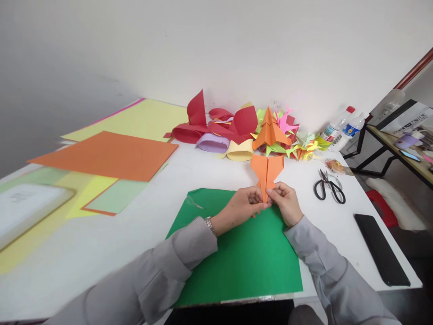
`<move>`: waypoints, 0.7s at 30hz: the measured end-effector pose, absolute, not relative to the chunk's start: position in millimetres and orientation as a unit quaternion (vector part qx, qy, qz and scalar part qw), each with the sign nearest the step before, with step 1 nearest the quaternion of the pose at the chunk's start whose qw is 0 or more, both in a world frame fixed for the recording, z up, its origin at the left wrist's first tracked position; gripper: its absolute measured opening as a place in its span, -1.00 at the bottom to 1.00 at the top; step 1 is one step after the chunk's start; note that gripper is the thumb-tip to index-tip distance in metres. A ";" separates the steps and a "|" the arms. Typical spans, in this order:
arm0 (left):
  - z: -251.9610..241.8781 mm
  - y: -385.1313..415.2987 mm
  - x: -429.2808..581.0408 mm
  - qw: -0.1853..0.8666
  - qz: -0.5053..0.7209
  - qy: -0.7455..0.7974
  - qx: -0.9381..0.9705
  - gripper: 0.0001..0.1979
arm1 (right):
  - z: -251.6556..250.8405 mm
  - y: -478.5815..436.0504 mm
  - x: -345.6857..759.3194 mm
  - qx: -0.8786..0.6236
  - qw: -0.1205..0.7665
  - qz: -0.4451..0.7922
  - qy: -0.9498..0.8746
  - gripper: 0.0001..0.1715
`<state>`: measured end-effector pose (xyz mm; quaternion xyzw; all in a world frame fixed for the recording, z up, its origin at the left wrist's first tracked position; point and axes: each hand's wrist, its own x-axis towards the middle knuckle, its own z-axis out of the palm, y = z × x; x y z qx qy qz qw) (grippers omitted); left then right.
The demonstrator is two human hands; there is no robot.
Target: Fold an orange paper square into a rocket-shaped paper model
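An orange folded paper plane (267, 168) is held up over the far edge of a green sheet (237, 257), its narrow end pointing toward me. My left hand (241, 206) pinches that narrow end from the left, thumb and fingers closed on it. From the right, my right hand (286, 203) grips the plane a little higher, with the thumb lying on its front face. Parts of the fingers on both hands are hidden behind the paper. Beyond it stands a second orange paper plane (269, 131) on the pile of paper pieces.
Red curled paper shapes (189, 131) and bright folded paper pieces (306, 144) line the wall. At right lie black-handled scissors (328, 186), a black phone-like slab (382, 248) and bottles (338, 124). Orange sheets (104, 155) and a white box-like object (30, 207) occupy the left.
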<state>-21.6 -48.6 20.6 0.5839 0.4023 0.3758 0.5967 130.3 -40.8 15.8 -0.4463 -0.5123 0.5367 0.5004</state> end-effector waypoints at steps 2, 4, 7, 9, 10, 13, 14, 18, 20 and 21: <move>20.0 -48.3 -21.5 0.599 0.372 0.403 0.583 -0.76 | 16.4 -40.8 130.6 -0.452 0.498 0.535 -0.511 -0.64; 19.4 -48.0 -21.5 0.600 0.370 0.402 0.584 -0.75 | 17.1 -41.0 130.8 -0.456 0.496 0.533 -0.512 -0.64; 18.7 -47.4 -21.8 0.602 0.371 0.396 0.585 -0.75 | 17.8 -41.7 130.7 -0.456 0.493 0.533 -0.514 -0.64; 18.6 -47.0 -22.1 0.603 0.374 0.392 0.585 -0.77 | 17.8 -41.9 130.6 -0.455 0.494 0.532 -0.515 -0.65; 18.8 -46.7 -22.3 0.602 0.376 0.391 0.586 -0.77 | 17.6 -41.8 130.6 -0.454 0.496 0.531 -0.515 -0.65; 19.2 -45.6 -22.8 0.602 0.377 0.389 0.587 -0.80 | 17.0 -41.0 130.7 -0.451 0.503 0.527 -0.515 -0.65; 19.3 -45.3 -22.9 0.602 0.376 0.391 0.586 -0.81 | 16.8 -40.7 130.7 -0.450 0.505 0.527 -0.514 -0.65; 19.7 -44.2 -23.2 0.600 0.370 0.404 0.582 -0.81 | 15.6 -39.6 130.8 -0.451 0.509 0.525 -0.512 -0.65; 20.5 -44.3 -23.2 0.599 0.370 0.404 0.584 -0.82 | 14.8 -39.4 130.9 -0.451 0.509 0.524 -0.512 -0.65; 21.0 -44.6 -23.2 0.600 0.371 0.403 0.583 -0.83 | 14.5 -39.3 130.9 -0.451 0.510 0.524 -0.512 -0.65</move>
